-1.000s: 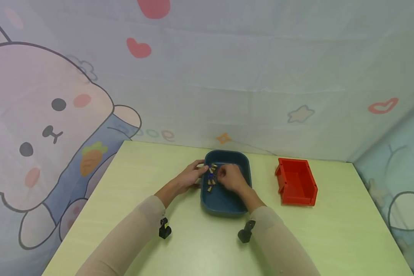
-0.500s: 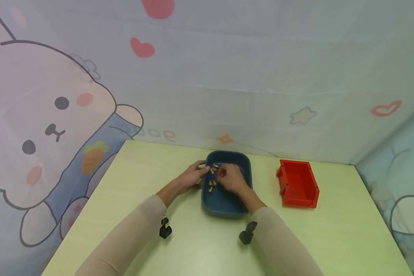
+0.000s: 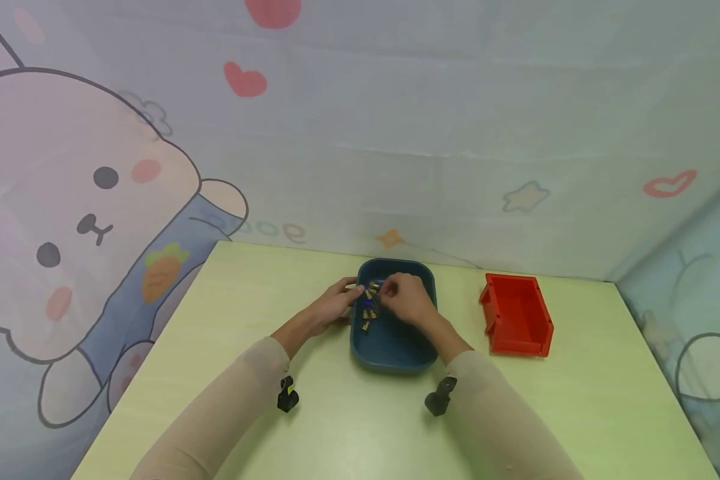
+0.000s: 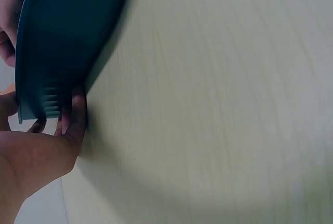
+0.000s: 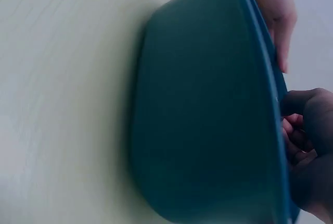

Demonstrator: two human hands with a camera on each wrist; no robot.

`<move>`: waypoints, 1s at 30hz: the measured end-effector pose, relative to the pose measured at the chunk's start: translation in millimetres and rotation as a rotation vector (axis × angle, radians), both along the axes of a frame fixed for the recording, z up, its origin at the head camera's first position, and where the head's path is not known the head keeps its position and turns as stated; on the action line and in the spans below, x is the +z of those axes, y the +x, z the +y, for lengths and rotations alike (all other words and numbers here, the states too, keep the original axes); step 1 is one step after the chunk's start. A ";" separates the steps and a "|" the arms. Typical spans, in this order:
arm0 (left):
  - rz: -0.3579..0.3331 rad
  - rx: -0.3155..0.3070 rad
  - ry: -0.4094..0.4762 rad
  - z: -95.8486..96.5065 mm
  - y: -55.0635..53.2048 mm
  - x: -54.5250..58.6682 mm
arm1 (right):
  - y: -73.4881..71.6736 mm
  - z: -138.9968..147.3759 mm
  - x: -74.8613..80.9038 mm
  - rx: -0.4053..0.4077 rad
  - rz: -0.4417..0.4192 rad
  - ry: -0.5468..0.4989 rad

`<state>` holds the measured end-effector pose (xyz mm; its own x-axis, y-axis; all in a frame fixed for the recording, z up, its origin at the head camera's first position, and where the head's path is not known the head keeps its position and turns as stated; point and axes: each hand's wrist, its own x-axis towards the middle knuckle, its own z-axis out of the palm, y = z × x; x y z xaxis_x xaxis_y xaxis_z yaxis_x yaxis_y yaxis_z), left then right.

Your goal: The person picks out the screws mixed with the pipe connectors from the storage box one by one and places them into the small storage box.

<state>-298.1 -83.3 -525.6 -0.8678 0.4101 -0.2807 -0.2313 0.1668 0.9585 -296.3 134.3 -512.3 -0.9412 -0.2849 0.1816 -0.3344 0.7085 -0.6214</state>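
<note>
A dark blue plastic bin (image 3: pixel 390 360) stands on the table in front of me. My left hand (image 3: pixel 331 309) grips its left wall, with the thumb at the rim and the fingers against the outside. Inside, along the left side, lie several small brass-coloured pieces (image 3: pixel 366 326) and something small and violet-blue (image 3: pixel 369 303); their exact kind is too small to tell. Over the bin, just right of the pieces, is my right hand (image 3: pixel 409 299), its fingers curled together. In the right wrist view the bin wall (image 5: pixel 208 104) hides its fingertips, so whether it pinches anything cannot be seen.
To the right of the blue bin stands a red open-front storage bin (image 3: pixel 519 317). The pale table (image 3: pixel 360 427) ends at the back against a printed cloth (image 3: pixel 426 133). Small black wrist cameras (image 3: pixel 287 395) hang below both sleeves.
My right hand has lifted slightly and shifted a little right, away from the brass-coloured pieces. The left hand keeps its hold on the bin. The whole view has drifted slightly.
</note>
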 end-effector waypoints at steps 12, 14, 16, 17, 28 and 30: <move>-0.001 0.003 -0.004 0.7 -1.7 -2.8 | 10.6 25.6 23.2 0.086 0.077 -0.007; 0.000 0.002 -0.005 0.9 -1.6 -2.9 | 11.9 31.5 24.2 0.088 0.078 -0.016; 0.006 0.001 -0.003 0.9 -1.5 -2.8 | 13.8 37.0 25.5 0.083 0.068 -0.025; 0.011 0.000 -0.003 1.0 -1.4 -2.8 | 14.8 39.6 25.7 0.078 0.065 -0.025; 0.015 0.004 -0.015 2.1 -1.3 -3.9 | 24.9 56.7 26.2 0.067 0.051 -0.027; 0.014 0.003 -0.012 2.2 -1.2 -3.7 | 25.3 58.6 24.0 0.062 0.048 -0.027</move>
